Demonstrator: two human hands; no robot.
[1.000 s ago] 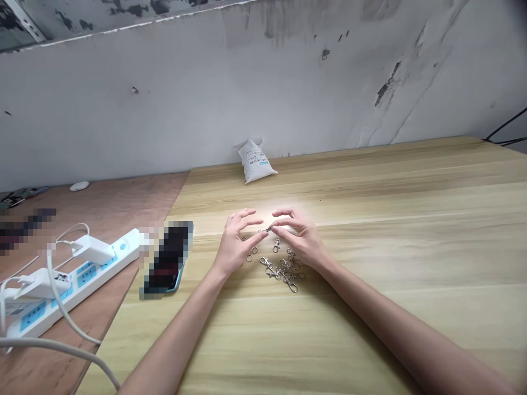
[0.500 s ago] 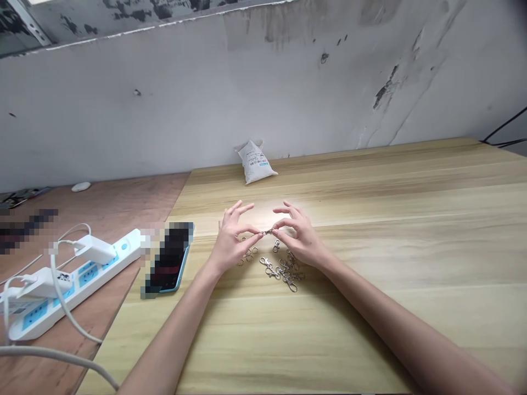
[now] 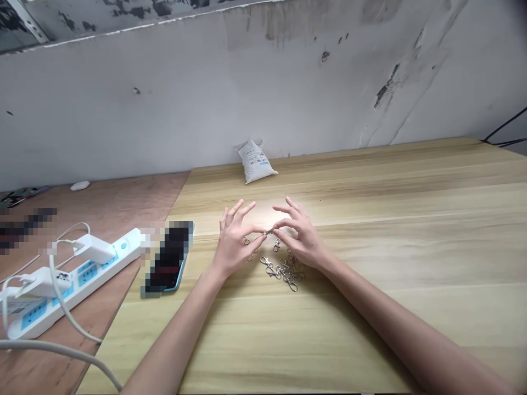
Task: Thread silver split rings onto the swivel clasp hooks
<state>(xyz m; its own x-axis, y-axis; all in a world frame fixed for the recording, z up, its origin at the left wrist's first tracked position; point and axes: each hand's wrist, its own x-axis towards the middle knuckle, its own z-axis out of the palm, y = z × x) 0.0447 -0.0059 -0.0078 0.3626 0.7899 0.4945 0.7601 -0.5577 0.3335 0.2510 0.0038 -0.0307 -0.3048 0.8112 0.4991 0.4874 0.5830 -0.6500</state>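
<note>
Swivel snap hooks (image 3: pixel 284 271) piled on wooden tabletop (image 3: pixel 370 329), just below both hands. Pinched between fingertips of left hand (image 3: pixel 234 247) and right hand (image 3: pixel 300 238): one small metal clasp (image 3: pixel 268 232) (exact type too small to tell); hands otherwise apart. Metal rings (image 3: pixel 246 240) beside left hand.

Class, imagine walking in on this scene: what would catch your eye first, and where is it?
The left hand and right hand meet mid-table, pinching a small metal clasp between their fingertips. Just below them lies a heap of silver swivel clasps on the pale wooden table. Off to the left, a white power strip stands out.
</note>
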